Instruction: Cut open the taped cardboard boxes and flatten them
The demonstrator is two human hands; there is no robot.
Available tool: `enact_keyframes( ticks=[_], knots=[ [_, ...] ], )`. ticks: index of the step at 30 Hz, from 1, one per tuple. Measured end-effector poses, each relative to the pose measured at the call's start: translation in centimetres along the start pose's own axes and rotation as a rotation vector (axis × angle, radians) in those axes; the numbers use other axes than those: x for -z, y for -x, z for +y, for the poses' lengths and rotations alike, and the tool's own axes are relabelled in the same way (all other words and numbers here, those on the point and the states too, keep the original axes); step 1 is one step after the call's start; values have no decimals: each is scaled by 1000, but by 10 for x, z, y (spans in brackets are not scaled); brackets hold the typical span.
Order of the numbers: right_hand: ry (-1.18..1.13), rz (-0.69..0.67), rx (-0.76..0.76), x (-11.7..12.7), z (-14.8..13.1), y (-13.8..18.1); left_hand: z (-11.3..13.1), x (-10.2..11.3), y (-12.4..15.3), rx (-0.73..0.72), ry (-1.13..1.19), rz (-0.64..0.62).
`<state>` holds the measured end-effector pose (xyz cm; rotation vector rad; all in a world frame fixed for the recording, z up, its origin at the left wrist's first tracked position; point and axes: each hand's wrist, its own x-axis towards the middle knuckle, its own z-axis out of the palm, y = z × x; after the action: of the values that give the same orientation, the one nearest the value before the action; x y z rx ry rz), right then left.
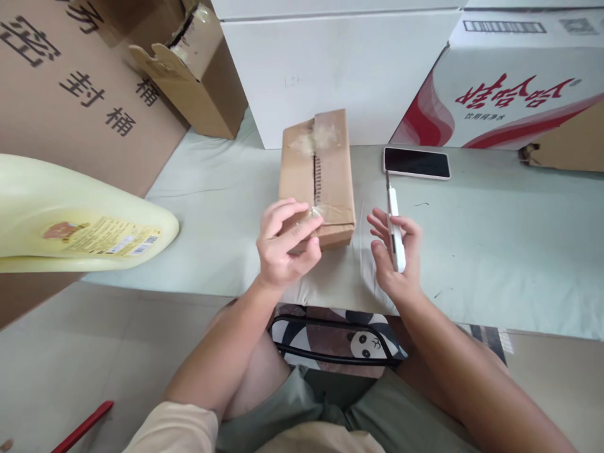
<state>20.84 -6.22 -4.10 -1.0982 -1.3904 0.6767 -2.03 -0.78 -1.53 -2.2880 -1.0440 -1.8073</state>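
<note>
A small brown cardboard box (298, 170) sits on the pale green cloth. Clear tape and torn, whitish patches mark its top, and a jagged slit runs along the middle seam. My left hand (285, 245) is at the near left corner of the box, fingers on the taped top and thumb by the front face. Right of the box, my right hand (401, 255) holds a white utility knife (394, 220) loosely, some fingers spread. The knife's thin dark blade points away from me, its tip close to a phone (418, 163) lying face up.
White cartons (330, 69) and a red-and-white carton (509, 94) stand along the back. An opened cardboard box (214, 88) and a large printed carton (85, 119) are at left. A pale yellow bottle (94, 220) juts in from the left. The cloth-covered surface (495, 251) ends before my knees.
</note>
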Motion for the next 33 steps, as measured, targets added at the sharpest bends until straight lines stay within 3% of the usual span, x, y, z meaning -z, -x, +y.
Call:
enact_keyframes(
  ticks=[6,13,16,21,27,30,33],
  knots=[
    [-96,-136,-229,-11,2,-4,-19,10,14,347,110,245],
    [-118,-107,-303,-28,8,-16,-21,7,16,622,213,262],
    [-81,-111,-256,-28,3,-19,-19,3,16,759,344,261],
    [-76,-115,-19,-19,-22,-21,-11,0,8,967,663,288],
    [-52,114,271,-5,-50,-32,15,-2,0,1249,971,83],
    [-67,243,376,3,-61,-38,21,-6,3,1329,1031,-119],
    [-55,249,337,11,-71,-40,17,-6,4,1370,1045,-364]
  ],
)
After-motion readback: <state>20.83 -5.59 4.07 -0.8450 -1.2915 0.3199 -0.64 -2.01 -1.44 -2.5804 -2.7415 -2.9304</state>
